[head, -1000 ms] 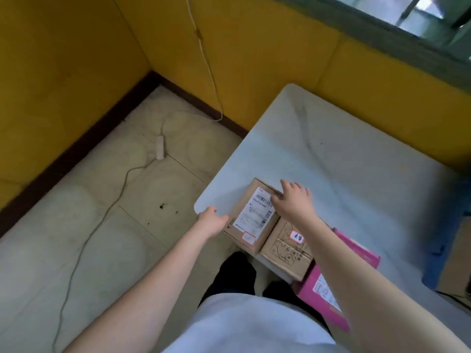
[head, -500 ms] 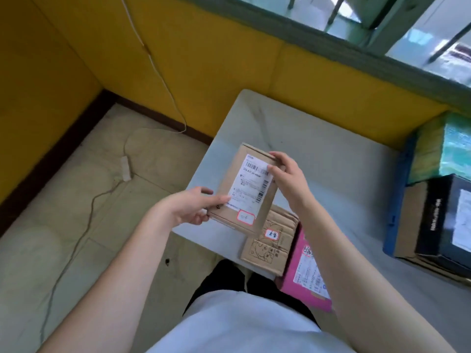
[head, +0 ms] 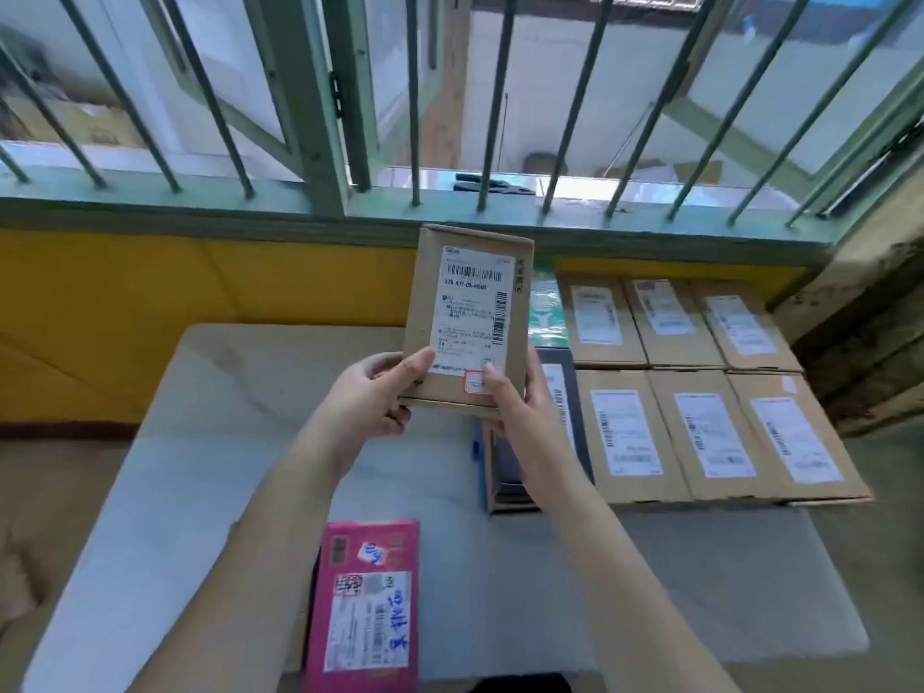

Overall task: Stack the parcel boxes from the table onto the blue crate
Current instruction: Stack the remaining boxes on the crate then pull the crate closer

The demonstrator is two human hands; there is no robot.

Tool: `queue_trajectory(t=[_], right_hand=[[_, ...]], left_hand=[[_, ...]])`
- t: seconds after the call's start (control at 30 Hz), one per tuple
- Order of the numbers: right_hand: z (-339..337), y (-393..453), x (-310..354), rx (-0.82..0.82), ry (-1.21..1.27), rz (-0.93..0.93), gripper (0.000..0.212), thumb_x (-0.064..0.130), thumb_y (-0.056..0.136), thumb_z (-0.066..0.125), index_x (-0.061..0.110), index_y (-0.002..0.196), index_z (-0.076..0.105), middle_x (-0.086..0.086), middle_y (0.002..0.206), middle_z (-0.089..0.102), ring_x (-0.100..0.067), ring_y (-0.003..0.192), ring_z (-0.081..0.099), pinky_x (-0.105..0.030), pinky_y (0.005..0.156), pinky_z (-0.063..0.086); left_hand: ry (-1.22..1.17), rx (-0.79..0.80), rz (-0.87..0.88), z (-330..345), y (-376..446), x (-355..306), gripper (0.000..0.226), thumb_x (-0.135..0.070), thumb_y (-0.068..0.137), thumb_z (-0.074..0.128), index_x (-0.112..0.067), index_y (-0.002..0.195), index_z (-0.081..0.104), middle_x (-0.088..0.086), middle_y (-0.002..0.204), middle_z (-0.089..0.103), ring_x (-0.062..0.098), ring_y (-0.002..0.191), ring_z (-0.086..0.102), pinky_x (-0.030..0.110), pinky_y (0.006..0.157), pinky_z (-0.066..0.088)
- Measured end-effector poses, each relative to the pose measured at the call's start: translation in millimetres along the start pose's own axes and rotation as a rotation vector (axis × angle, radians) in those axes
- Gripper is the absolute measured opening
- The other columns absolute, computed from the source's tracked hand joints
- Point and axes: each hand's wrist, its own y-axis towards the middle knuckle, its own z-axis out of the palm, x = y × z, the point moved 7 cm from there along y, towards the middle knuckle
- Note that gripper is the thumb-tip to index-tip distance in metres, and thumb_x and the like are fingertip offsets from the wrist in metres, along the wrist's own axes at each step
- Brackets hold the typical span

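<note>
— Where is the parcel at this point?

— Up in the air, above the far part of the table [head: 210,492]. Both hands hold the brown parcel box [head: 467,312] by its near end, label side towards the camera, tilted up. It rests on nothing.

— And the grip?

— The left hand [head: 367,397] has its thumb pressed on the label face at the lower left corner, fingers curled behind. The right hand [head: 520,397] pinches the lower right corner, thumb over the small red-edged sticker. Both are clamped on the box, neither spread wide.

— Where should it go?

— Judging by the task, onto the stacked parcels [head: 700,392] to the right, a layer of brown boxes lying flat, labels up. Only a sliver of the blue crate [head: 483,472] shows at their left edge. A dark box [head: 555,392] sits partly hidden behind the right hand.

— How to do it well?

— Level the box first — then lower it flat, edges lined up with its neighbours, and release only when it sits steady. A pink parcel [head: 367,607] waits on the near table edge.
</note>
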Motion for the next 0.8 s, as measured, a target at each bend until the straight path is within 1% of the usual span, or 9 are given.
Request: queue_trajectory(t=[0.07,0.17,0.33,0.47,0.57,0.6,0.63,0.7,0.8], right_hand=[[-59,8,1,-0.014,0.027,0.050,0.060,0.040,0.094,0.063,0.044,0.147,0.036,0.014,0.126,0.065,-0.007,0.110,0.066,-0.039,0.097,0.054],[-147,22,7,-0.059,0.095,0.080,0.054,0.034,0.097,0.058,0.038,0.147,0.039,0.010,0.122,0.068,-0.007,0.103,0.069,-0.033,0.089,0.057],[-239,57,11,-0.174,0.077,0.065,0.044,0.039,0.099,0.054,0.035,0.141,0.044,0.005,0.121,0.066,-0.012,0.103,0.068,-0.031,0.082,0.058],[-265,107,0,-0.173,-0.030,0.097,0.052,0.049,0.100,0.046,0.027,0.147,0.040,0.000,0.122,0.065,-0.015,0.104,0.067,-0.033,0.083,0.060],[-265,148,-12,-0.114,-0.257,0.134,0.067,0.067,0.092,0.036,0.028,0.147,0.039,0.002,0.132,0.059,-0.019,0.118,0.059,-0.044,0.101,0.049],[-263,158,-18,-0.093,-0.356,0.137,0.067,0.064,0.093,0.035,0.023,0.145,0.040,0.004,0.135,0.055,-0.018,0.124,0.054,-0.045,0.107,0.043],[-261,163,-20,-0.082,-0.435,0.126,0.058,0.055,0.098,0.037,0.019,0.142,0.043,0.004,0.132,0.054,-0.018,0.124,0.051,-0.043,0.108,0.040],[-263,174,-33,-0.078,-0.509,0.084,0.042,0.040,0.101,0.045,0.018,0.136,0.043,-0.002,0.130,0.056,-0.022,0.122,0.053,-0.042,0.102,0.043],[-266,182,-54,-0.066,-0.452,0.133,0.061,0.045,0.097,0.050,0.025,0.150,0.028,0.000,0.145,0.049,-0.020,0.132,0.047,-0.045,0.108,0.041]], left_hand=[[0.002,0.004,-0.024,59,12,-6,0.050,-0.057,0.075,0.073,-0.019,0.106,0.069,-0.004,0.079,0.064,0.016,0.057,0.046,0.029,0.060,0.042],[0.055,0.065,-0.041,145,31,-19,0.056,-0.063,0.074,0.071,-0.016,0.104,0.070,-0.003,0.079,0.067,0.013,0.057,0.052,0.027,0.062,0.044],[0.174,0.068,-0.010,230,63,-45,0.061,-0.059,0.082,0.065,-0.022,0.129,0.057,0.005,0.106,0.072,0.016,0.077,0.074,0.029,0.070,0.057],[0.326,0.045,0.079,237,87,-56,0.068,-0.056,0.085,0.063,-0.031,0.144,0.041,0.001,0.126,0.060,0.019,0.098,0.070,0.037,0.082,0.060],[0.512,-0.122,0.121,208,106,-51,0.060,-0.056,0.088,0.059,-0.033,0.141,0.044,0.000,0.129,0.058,0.017,0.111,0.061,0.040,0.092,0.055],[0.602,-0.201,0.119,195,113,-46,0.060,-0.056,0.088,0.058,-0.033,0.142,0.045,0.001,0.133,0.055,0.019,0.117,0.056,0.038,0.094,0.051],[0.692,-0.266,0.102,184,121,-40,0.062,-0.056,0.087,0.058,-0.031,0.143,0.044,0.003,0.138,0.051,0.023,0.124,0.051,0.035,0.094,0.047],[0.782,-0.316,0.011,168,132,-24,0.070,-0.057,0.087,0.058,-0.031,0.148,0.036,0.009,0.148,0.039,0.029,0.133,0.042,0.036,0.091,0.043],[0.779,-0.263,-0.102,161,141,1,0.081,-0.058,0.086,0.060,-0.031,0.153,0.025,0.009,0.153,0.029,0.031,0.136,0.040,0.043,0.104,0.039]])
